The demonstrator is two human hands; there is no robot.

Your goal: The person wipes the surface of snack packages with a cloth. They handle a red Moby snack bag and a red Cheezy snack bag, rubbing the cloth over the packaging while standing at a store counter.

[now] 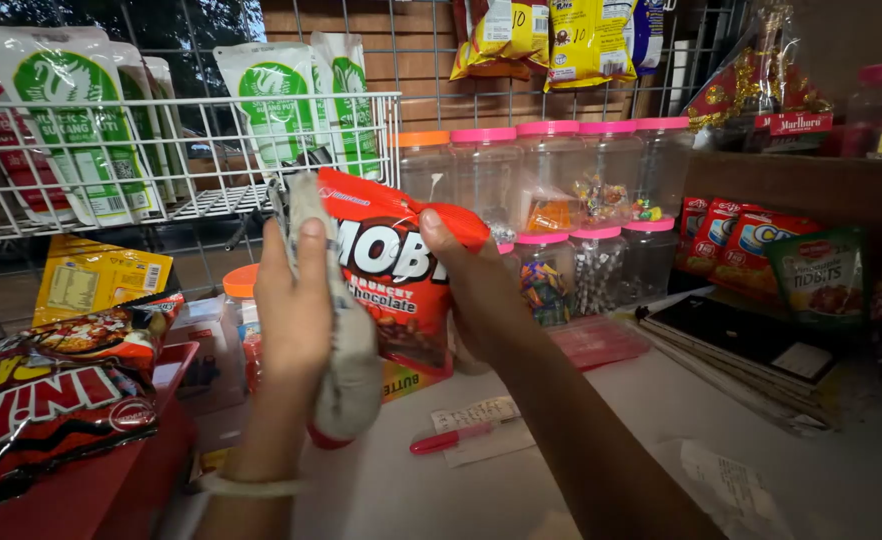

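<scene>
Left hand gripping cloth, right hand pinching glossy snack bag

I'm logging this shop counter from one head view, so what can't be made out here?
- Lower part of the red snack bag: covered by the left hand and right hand.
- Grey cloth: its upper part is behind the left hand.
- Jar contents: too small and blurred.
- Red packets: cut by the left edge.

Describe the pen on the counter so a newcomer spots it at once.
Start at the white counter. Just below the orange snack bag held by the right hand, a pen lies across a small paper slip. It is the only slim red-and-pink stick there.
</scene>
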